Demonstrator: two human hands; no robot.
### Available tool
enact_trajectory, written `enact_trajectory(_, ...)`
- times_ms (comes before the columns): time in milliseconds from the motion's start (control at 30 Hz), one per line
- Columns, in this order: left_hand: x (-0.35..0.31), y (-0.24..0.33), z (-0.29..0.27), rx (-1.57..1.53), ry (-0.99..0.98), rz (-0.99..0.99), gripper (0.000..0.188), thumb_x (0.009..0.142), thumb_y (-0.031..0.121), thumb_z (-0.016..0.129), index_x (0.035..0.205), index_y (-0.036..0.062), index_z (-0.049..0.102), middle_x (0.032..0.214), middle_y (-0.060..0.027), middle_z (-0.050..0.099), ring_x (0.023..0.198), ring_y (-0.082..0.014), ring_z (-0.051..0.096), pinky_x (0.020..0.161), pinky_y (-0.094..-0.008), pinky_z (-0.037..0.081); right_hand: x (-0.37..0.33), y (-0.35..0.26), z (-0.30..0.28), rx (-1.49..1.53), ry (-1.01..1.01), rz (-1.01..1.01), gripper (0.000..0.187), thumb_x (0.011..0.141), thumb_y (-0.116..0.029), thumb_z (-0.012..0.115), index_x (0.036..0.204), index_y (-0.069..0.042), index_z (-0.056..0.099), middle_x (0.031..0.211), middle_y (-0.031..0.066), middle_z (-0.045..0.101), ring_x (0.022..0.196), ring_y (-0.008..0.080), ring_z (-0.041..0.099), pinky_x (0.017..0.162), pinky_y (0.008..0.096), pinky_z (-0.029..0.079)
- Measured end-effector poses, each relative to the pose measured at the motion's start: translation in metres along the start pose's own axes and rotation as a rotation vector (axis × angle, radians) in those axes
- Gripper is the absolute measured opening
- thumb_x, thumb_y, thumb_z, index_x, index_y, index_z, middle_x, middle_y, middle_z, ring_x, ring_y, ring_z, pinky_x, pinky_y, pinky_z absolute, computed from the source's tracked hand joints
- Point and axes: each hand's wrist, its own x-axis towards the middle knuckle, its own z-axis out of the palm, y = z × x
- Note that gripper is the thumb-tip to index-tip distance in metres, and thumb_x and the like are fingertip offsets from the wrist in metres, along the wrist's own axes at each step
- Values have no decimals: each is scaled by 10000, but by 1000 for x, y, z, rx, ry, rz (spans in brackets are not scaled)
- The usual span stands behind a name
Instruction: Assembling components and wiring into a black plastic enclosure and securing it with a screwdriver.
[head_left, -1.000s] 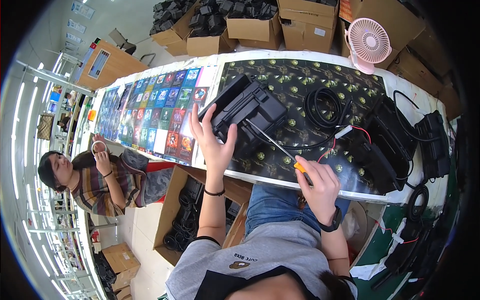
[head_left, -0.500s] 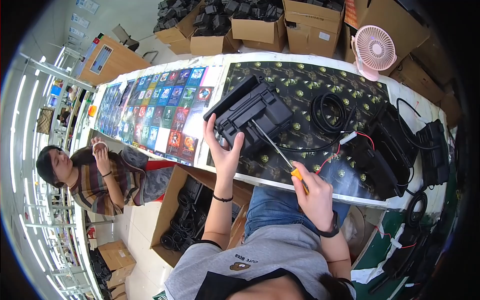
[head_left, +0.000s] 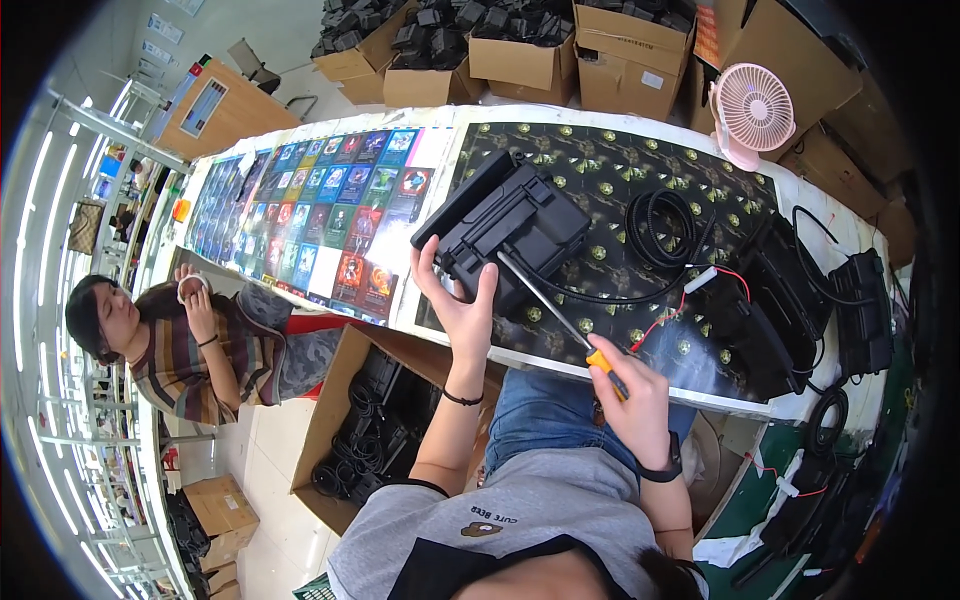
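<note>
A black case [head_left: 545, 215] is set on a dark patterned mat [head_left: 650, 160], towards twelve o'clock from the view's centre. At its seven o'clock edge the left hand [head_left: 458, 305] is placed, thumb and fingers spread wide, nothing gripped. By the curled right hand [head_left: 635, 397], at five o'clock, a screwdriver [head_left: 600, 361] is held, tip directed at the case; contact cannot be confirmed. Coiled cable [head_left: 640, 225] is laid at three o'clock.

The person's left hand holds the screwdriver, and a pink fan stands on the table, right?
Not quite: the head view shows the right hand holding the screwdriver; the left hand is at the black case. The pink fan does stand on the table.
</note>
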Motion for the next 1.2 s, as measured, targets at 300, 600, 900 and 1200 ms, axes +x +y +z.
enact_trajectory(300,-2,-1,0,-5,6,-11,760,814,83,776,1448,139,359,1569,-110,101,1439,-275,220,1070,-434,421,-8,-2,25,-502,93,-147,387,867,-126,712,1248,-175,670,791,28,607,587,180,610,536,308,516)
enact_trajectory(600,-3,-7,-4,-35,-32,31,782,808,72,778,1456,130,346,1553,-72,123,1417,-247,250,1060,-402,432,-13,-8,20,-368,-2,-61,394,859,-75,707,1247,-127,659,791,64,604,616,227,629,555,344,517)
enact_trajectory(900,-3,-4,-3,-9,-37,60,812,804,97,791,1482,131,346,1554,-76,107,1420,-243,245,1064,-394,425,-15,-8,22,-266,-23,5,413,866,-58,695,1272,-105,635,775,94,597,615,259,629,558,357,516)
enact_trajectory(1200,-1,-9,-20,81,-107,130,788,792,96,777,1479,84,391,1568,-121,85,1416,-243,271,1076,-337,379,-11,5,7,1375,-538,996,428,1064,-211,456,1477,-133,377,746,-23,429,535,0,353,436,142,260)
